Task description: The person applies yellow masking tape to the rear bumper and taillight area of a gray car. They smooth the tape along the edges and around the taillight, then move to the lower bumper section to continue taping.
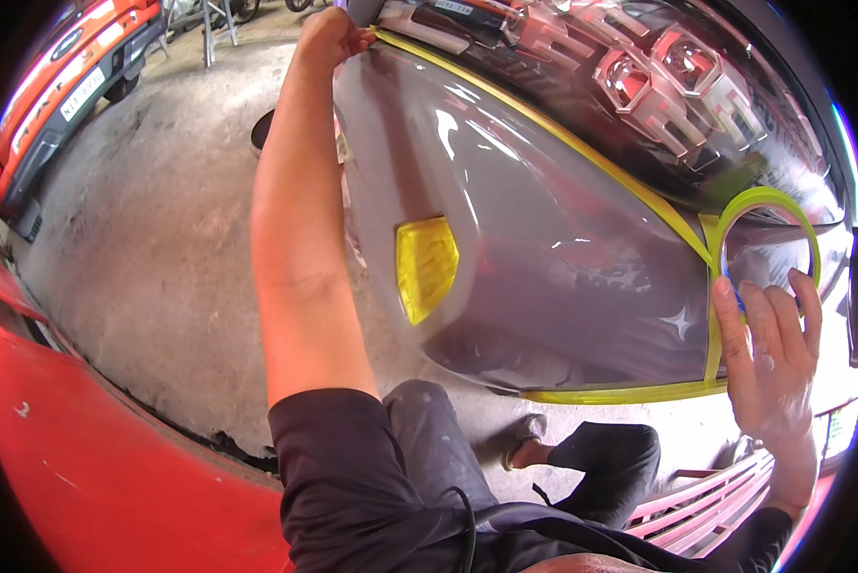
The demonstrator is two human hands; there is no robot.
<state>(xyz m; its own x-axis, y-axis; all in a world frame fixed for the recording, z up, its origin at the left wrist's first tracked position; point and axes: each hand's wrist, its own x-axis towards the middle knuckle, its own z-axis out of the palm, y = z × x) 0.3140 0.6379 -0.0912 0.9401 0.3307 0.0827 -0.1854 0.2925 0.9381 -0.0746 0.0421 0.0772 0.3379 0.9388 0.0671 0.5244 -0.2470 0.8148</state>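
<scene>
A glossy grey car body panel (543, 248) lies before me, edged along its far side by a strip of yellow masking tape (582, 148). At the panel's far left corner, my left hand (331, 38) pinches the tape's end, its arm stretched out. My right hand (773, 368) is at the near right corner, with its fingers on the lower rim of a yellow tape roll (815, 234). More yellow tape runs down the panel's right side and along its near edge. A yellow-covered patch (428, 267) sits on the panel's left part.
Headlights (653, 81) and dark glossy bodywork lie beyond the tape. An orange vehicle (61, 86) stands at the far left on the concrete floor (161, 220). A red panel (85, 449) fills the lower left. A slatted pink bench (706, 506) is at the lower right, near a person's leg.
</scene>
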